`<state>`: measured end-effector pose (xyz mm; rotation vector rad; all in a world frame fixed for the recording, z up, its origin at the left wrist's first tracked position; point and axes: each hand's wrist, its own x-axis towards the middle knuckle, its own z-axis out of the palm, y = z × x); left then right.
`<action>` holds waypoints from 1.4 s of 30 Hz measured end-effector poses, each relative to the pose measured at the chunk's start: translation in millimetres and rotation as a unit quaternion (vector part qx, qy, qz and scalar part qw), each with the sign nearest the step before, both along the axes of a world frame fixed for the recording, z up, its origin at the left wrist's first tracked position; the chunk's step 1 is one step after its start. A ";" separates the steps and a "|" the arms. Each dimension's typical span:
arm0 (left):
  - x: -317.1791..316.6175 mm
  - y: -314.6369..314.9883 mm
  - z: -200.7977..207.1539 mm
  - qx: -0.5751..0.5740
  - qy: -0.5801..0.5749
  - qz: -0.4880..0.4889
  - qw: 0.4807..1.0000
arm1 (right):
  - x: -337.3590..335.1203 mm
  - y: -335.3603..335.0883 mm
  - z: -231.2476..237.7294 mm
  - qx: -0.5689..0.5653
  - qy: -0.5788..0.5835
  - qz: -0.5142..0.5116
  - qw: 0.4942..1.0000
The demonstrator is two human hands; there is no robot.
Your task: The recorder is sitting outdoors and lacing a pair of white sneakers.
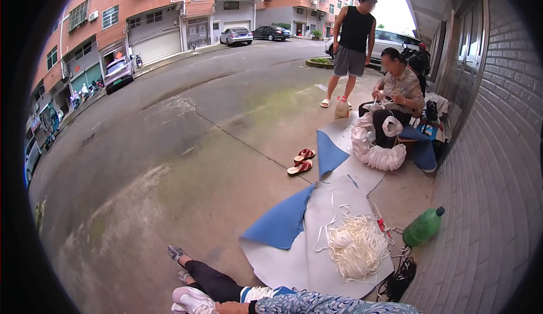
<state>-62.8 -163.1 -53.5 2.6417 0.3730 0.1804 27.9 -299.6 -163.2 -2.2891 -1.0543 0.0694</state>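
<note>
At the lower edge my right hand (231, 308) reaches leftward out of a blue-and-grey patterned sleeve (339, 302) with a dark cuff. It lies against a bunched white bundle (193, 301) that looks like cloth or strips. The picture's edge cuts off the fingers, so their grip does not show. My left hand is out of sight. Beyond the bundle stretches a leg in black leggings (212, 277), with grey shoes (177, 252). A loose heap of cream-white cords (357, 246) lies on a pale mat (322, 263) with blue folded corners.
A green bottle (424, 227) and black cord (400, 277) sit beside the brick wall (486, 201). Red-strapped sandals (300, 167) lie past the mat. A seated person (396, 87) handles white strips near white bundles (379, 153); another person (355, 31) stands behind. Cars line the road.
</note>
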 end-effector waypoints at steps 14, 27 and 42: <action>3.0 32.9 -51.9 0.016 -0.049 -0.009 0.999 | 31.8 31.6 -129.9 0.208 0.162 0.218 0.940; -0.3 18.5 -17.7 -0.179 0.003 0.016 0.984 | -10.3 -17.7 44.2 -0.021 0.222 -0.049 0.974; -69.2 25.3 -15.9 -0.301 -0.048 0.089 0.948 | 7.7 -48.1 88.0 0.133 0.212 -0.066 0.966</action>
